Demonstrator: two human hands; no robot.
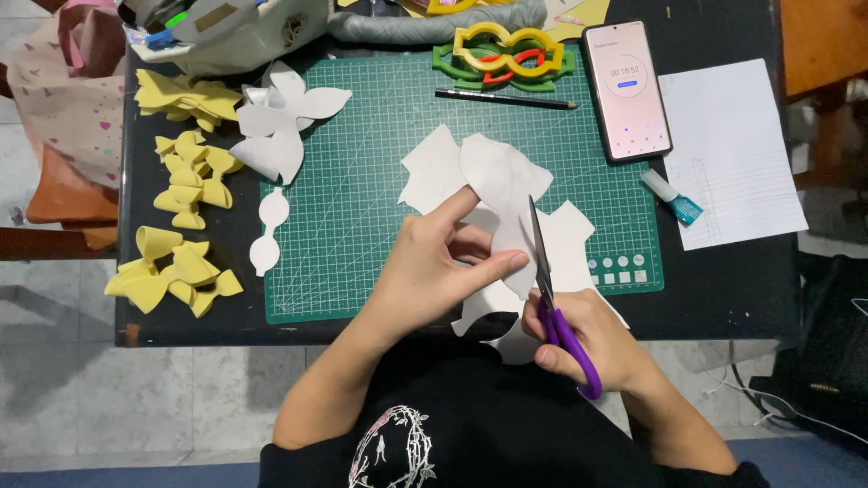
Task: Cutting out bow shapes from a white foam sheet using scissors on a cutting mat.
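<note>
black table on grey tile floor, green mat at centre. phone and lined sheet upper right, small tube between. left hand pinching white sheet at centre; right hand closed round purple scissors, blades on it.

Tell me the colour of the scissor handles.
Purple. The scissors sit in the right hand, seen clearly in the head view.
</note>
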